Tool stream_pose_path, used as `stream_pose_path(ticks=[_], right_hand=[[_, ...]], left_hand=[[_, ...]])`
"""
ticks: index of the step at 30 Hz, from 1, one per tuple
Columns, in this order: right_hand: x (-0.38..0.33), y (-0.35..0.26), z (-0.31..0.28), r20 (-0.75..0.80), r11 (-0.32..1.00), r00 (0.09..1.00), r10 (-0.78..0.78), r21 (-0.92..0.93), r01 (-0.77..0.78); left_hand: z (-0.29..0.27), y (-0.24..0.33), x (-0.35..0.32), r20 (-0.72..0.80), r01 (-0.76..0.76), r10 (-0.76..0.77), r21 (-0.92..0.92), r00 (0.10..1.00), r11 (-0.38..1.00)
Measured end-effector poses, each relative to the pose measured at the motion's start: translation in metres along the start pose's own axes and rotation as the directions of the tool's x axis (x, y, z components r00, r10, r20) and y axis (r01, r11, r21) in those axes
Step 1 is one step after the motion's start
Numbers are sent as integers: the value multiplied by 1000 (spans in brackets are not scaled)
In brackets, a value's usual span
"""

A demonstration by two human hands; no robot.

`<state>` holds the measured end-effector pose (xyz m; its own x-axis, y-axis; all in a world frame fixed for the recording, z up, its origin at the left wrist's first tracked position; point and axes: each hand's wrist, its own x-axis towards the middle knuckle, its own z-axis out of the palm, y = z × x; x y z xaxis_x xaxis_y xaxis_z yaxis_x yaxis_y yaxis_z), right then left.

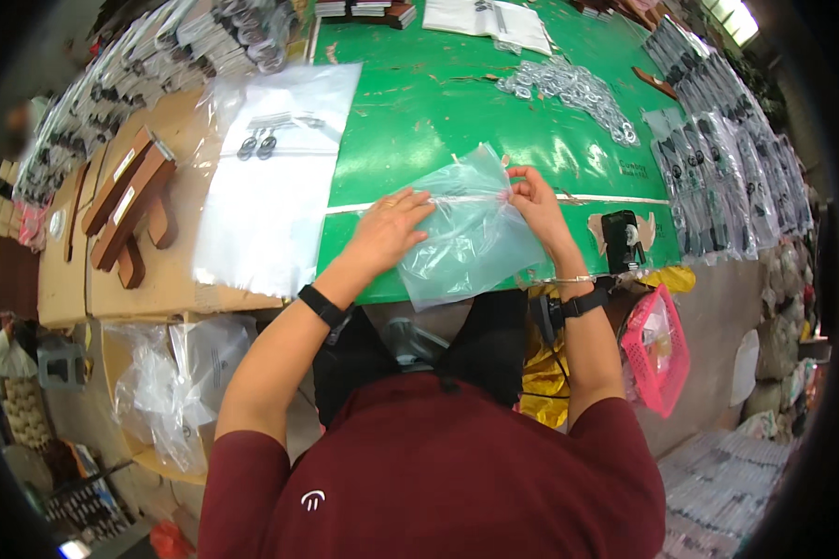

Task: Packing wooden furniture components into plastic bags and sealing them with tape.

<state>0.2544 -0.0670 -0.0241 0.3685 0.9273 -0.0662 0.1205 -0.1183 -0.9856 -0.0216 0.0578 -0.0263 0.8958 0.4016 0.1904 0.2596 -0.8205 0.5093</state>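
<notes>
A clear plastic bag (466, 247) lies on the green tabletop (405, 107) at its near edge, crinkled and catching the light. My left hand (391, 224) rests flat on the bag's left side, fingers stretched out. At the bag's upper right, my right hand (536, 203) pinches its edge between thumb and fingers. What else those fingertips may hold is too small to make out. To the left of my left hand lies a stack of clear bags (261, 205) with small dark round parts on top.
Brown wooden pieces (126, 214) sit on cardboard (182, 265) at left. Metal rings or links (573, 88) are heaped farther back. A black device (620, 240) stands right of my right hand, near bagged bundles (718, 182). A pink basket (639, 359) hangs low at right.
</notes>
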Motion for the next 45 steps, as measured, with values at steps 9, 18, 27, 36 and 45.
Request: stream_pose_path(ticks=[9,18,27,36,45], right_hand=[[27,-57,32,-87,799,856,-510,-415,435],[59,5,61,275,522,782,-560,-616,590],[35,-32,37,-16,722,867,-498,-561,405],[-49,-82,182,252,883,894,-371,-201,423],[29,-113,367,569,959,807,-158,282,-11]], left_hand=[[-46,-20,17,180,244,-334,391,925,888],[-43,-11,30,112,279,-373,478,921,833],[-105,71,4,-314,-205,181,-45,932,978],[-185,224,-98,-608,-89,409,485,681,870],[-175,72,-201,-768,153,-388,-362,510,919]])
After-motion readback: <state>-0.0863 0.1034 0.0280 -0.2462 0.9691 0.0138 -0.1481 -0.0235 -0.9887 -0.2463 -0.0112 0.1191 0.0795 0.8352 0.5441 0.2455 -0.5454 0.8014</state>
